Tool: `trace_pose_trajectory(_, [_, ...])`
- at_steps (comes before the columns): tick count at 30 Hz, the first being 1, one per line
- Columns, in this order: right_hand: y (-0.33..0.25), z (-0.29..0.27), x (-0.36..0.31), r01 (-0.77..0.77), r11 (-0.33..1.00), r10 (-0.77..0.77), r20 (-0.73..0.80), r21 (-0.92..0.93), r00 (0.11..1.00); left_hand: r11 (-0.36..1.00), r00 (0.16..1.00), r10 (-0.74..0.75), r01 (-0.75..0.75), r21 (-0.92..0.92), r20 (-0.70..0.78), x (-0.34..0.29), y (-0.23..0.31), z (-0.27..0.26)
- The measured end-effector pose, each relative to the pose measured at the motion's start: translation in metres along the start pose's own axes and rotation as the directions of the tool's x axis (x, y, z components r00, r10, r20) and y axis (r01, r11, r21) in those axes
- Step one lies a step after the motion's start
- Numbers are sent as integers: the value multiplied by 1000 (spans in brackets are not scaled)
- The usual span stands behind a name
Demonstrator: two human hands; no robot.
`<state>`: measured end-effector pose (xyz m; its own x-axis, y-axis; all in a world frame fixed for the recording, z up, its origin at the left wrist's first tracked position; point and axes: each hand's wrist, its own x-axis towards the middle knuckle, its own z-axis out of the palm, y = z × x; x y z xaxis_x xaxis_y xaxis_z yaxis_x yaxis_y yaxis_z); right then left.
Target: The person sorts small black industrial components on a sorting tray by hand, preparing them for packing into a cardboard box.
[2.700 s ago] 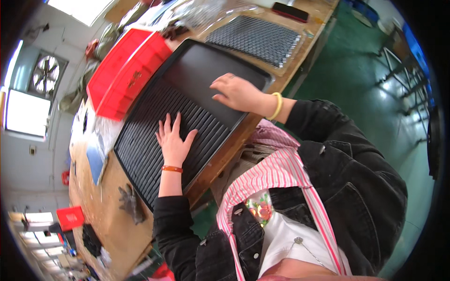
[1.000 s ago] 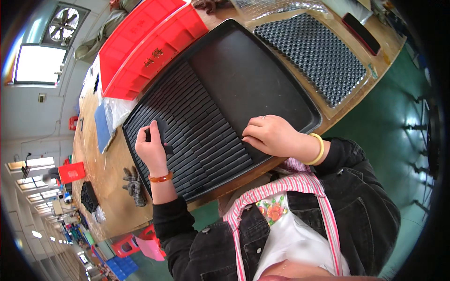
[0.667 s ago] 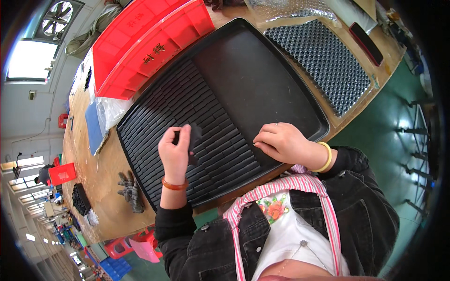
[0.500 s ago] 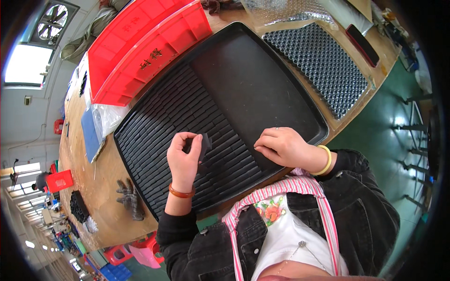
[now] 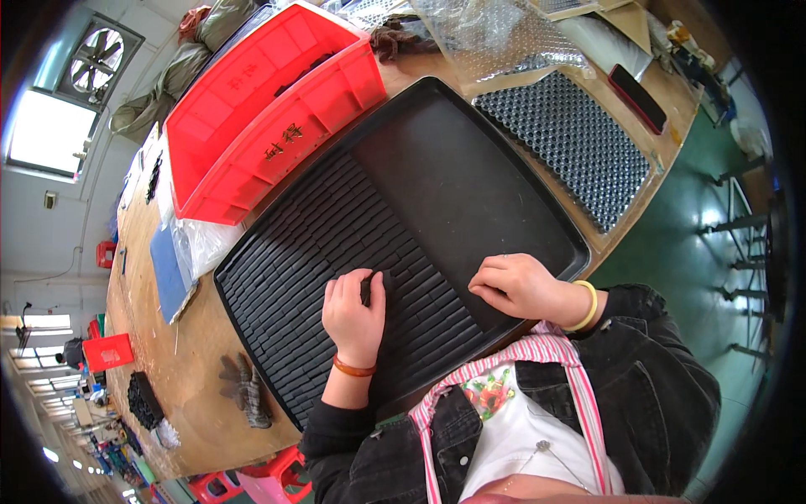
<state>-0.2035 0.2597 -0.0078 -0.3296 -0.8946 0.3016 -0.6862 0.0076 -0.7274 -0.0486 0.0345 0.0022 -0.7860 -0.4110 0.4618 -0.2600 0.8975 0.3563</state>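
A large black tray (image 5: 470,151) lies in front of me. Small black strips (image 5: 336,244) fill its left part in close rows, and the right part shows bare tray floor. Over the strips, my left hand (image 5: 353,323) is closed in a pinch on a small black piece (image 5: 367,291); the fingers partly cover it. My right hand (image 5: 520,287) hovers by the tray's near right side, fingers curled and pressed together. Whether anything is between those fingertips is hidden.
A red crate (image 5: 277,160) stands along the tray's far left edge. Beyond the right edge lie a dark sheet of round cells (image 5: 571,143), bubble wrap (image 5: 504,42) and a phone (image 5: 636,99). At left are a grey glove (image 5: 245,391) and a blue sheet (image 5: 170,269).
My left hand has moved right and nearer to me over the rows, and the dark piece at its fingertips shows less. My right hand keeps its pose. The view has shifted a little.
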Motion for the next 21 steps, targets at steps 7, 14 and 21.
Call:
trace_pose_trajectory(7, [2,3,1,17,999,-17,-16,27,1000,996,987,-84,77,50,140,-4,1,-16])
trace_pose_trajectory(14, [0,4,-1,8,999,-8,1,37,1000,975,994,60,-79,208,96,60,-6,-62])
trace_pose_trajectory(21, [-3,0,2,-10,1000,10,-13,19,1000,727,919,369,-193,659,-139,190,-129,-50])
